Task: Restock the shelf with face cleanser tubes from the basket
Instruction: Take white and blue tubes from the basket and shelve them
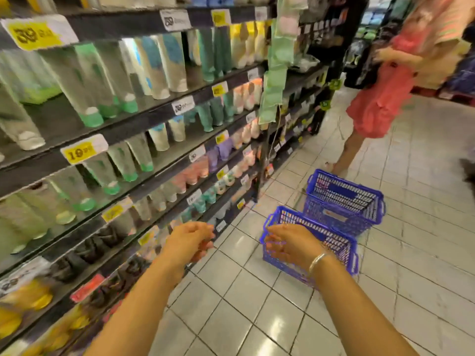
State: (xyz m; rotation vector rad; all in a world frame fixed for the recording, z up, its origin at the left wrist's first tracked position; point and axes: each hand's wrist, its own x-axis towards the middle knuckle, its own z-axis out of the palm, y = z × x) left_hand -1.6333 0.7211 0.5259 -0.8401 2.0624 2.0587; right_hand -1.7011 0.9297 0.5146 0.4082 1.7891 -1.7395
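Head view shows both hands empty, fingers loosely curled: left hand (pixel 191 241) by the shelf (pixel 164 150), right hand (pixel 290 244) over the near basket (pixel 347 255). No tubes visible inside; better check the far basket (pixel 344 201) first.

Dark multi-tier shelf (pixel 144 116), left side: rows of upright cleanser tubes (pixel 90 83), yellow price tags (pixel 79 152) on its edges. White tiled floor (pixel 257 291), right: two blue baskets (pixel 344 201), one nearer, one farther, side by side.
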